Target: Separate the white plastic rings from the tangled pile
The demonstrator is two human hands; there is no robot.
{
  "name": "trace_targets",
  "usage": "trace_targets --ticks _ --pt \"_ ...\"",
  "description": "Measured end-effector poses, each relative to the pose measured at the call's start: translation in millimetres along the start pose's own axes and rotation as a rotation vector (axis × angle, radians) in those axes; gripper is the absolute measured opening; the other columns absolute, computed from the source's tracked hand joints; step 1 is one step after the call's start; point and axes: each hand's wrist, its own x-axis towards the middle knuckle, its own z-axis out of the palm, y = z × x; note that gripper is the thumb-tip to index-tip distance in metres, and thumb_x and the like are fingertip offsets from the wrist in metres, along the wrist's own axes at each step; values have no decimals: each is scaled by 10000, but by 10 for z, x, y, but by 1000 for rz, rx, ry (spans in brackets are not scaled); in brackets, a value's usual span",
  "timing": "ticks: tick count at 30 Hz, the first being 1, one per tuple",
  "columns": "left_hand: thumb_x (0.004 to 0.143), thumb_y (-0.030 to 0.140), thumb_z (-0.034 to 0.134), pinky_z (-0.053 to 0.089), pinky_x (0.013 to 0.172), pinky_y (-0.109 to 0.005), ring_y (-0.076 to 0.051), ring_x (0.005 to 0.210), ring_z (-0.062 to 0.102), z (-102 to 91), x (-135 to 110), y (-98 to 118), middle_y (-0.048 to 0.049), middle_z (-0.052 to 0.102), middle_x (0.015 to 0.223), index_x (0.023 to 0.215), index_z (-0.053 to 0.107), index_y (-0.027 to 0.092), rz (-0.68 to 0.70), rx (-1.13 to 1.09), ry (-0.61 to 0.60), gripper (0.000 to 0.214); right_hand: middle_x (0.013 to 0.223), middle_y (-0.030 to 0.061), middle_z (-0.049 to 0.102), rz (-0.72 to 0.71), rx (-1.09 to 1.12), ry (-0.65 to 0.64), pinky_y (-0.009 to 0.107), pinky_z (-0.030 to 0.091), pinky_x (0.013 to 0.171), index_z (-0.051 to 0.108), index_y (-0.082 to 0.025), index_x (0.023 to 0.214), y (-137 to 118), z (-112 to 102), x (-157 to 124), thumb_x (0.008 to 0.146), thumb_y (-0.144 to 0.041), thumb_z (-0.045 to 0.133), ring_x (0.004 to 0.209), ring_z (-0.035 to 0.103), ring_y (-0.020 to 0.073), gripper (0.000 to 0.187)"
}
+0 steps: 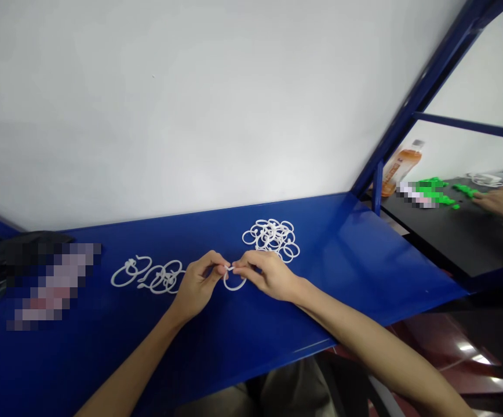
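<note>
Centrally, just below mid-frame, the left hand [198, 285] and right hand [273, 278], equally near, pinch a slim white ring [234, 289] by its top, its loop curving toward the bottom edge.

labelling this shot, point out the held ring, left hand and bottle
Held ring [234, 289]: head view, on its lower curve.
Left hand [196, 289]: head view, on the back of the hand.
Bottle [401, 168]: head view, on its body.

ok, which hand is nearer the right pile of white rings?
Right. The right hand is just in front of the pile; the left hand is farther off, leftward.
</note>
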Motion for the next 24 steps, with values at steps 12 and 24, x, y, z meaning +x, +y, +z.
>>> trace_targets --ticks 12,24 --pt "728 762 632 426 583 -239 -132 614 564 -7 16 70 7 602 664 771 611 188 -87 -95 -37 577 818 10 690 -12 38 17 221 494 667 633 -194 928 -46 3 -6 1000 -259 550 702 648 117 128" --pt "788 759 559 426 590 -240 -128 618 567 31 -6 55 13 607 667 788 598 197 -29 -84 -31 563 841 45 676 -121 -76 -7 253 503 689 621 -184 951 -71 -7 -30 1037 -261 463 750 628 144 195"
